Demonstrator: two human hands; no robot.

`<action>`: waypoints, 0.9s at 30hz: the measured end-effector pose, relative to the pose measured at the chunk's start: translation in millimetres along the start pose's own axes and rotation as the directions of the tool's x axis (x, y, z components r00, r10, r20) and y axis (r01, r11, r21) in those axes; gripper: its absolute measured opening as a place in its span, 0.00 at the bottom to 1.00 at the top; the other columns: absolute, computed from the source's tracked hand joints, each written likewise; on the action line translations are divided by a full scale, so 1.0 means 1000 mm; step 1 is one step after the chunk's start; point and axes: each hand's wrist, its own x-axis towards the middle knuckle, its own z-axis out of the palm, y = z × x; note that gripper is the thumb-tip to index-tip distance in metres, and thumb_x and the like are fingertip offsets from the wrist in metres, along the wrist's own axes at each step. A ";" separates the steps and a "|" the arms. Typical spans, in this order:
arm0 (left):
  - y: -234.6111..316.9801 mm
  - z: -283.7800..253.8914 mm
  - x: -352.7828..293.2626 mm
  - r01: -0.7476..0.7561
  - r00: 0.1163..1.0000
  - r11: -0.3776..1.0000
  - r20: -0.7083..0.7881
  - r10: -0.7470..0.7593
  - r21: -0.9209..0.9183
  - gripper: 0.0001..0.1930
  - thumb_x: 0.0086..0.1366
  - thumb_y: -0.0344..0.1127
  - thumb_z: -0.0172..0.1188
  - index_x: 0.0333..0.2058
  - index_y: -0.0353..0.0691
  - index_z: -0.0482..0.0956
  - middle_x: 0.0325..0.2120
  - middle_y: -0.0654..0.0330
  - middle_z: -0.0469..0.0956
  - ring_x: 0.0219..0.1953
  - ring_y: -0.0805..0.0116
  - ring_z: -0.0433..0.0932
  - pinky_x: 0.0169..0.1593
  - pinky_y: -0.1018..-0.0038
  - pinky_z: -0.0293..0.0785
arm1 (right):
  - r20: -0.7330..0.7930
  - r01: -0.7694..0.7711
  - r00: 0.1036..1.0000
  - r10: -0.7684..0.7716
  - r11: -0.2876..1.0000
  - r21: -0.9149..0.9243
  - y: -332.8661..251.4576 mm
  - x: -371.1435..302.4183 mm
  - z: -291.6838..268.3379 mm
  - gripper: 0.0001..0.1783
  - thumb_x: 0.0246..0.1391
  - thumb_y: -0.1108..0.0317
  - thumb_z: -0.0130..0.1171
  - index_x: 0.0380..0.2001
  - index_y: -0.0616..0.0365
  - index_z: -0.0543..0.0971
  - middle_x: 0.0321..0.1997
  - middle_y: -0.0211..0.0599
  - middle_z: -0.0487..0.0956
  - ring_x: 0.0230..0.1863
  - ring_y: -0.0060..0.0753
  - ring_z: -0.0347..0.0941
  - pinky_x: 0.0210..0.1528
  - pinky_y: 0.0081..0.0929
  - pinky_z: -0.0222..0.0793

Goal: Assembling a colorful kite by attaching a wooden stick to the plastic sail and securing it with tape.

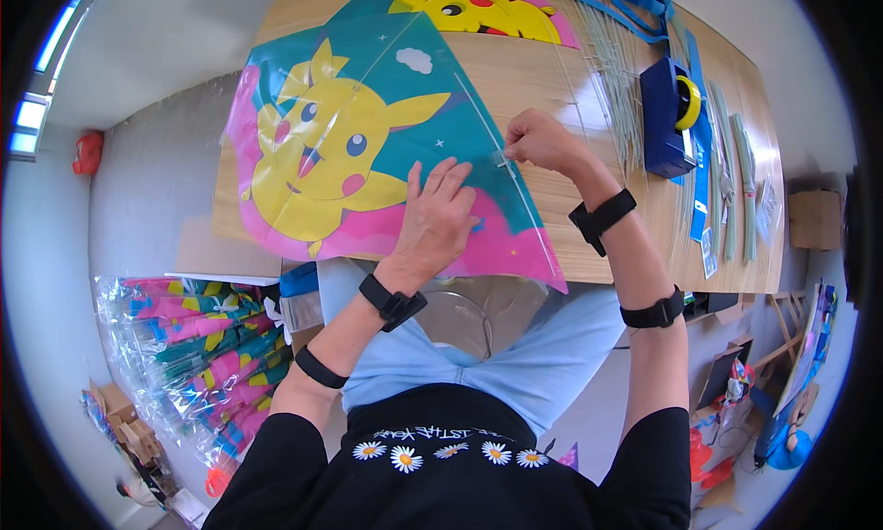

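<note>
Handling sheet (368, 162), wooden table (524, 79), pale walls (46, 254)

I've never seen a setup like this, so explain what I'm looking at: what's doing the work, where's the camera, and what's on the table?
There's no machine here, just a person's two bare hands. The one picture comes from a wide fisheye camera on their head, looking down, so straight edges bend toward the rim.

On the wooden table lies a printed sheet showing a yellow cartoon creature. The left hand rests spread on it. The right hand has its fingertips together beside a thin white rod along the sheet's edge; whether they grip anything is hard to tell.

Beyond are another printed sheet, pale thin sticks and a blue tape dispenser.
</note>
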 end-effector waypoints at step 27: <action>-0.009 0.028 0.021 -0.090 0.995 0.996 0.052 0.089 0.014 0.14 0.52 0.34 0.66 0.36 0.36 0.76 0.55 0.54 0.69 0.62 0.56 0.62 0.63 0.43 0.52 | -0.071 0.032 0.997 -0.042 0.990 -0.138 0.023 0.026 0.022 0.07 0.37 0.71 0.63 0.21 0.65 0.80 0.20 0.48 0.77 0.25 0.41 0.75 0.30 0.35 0.68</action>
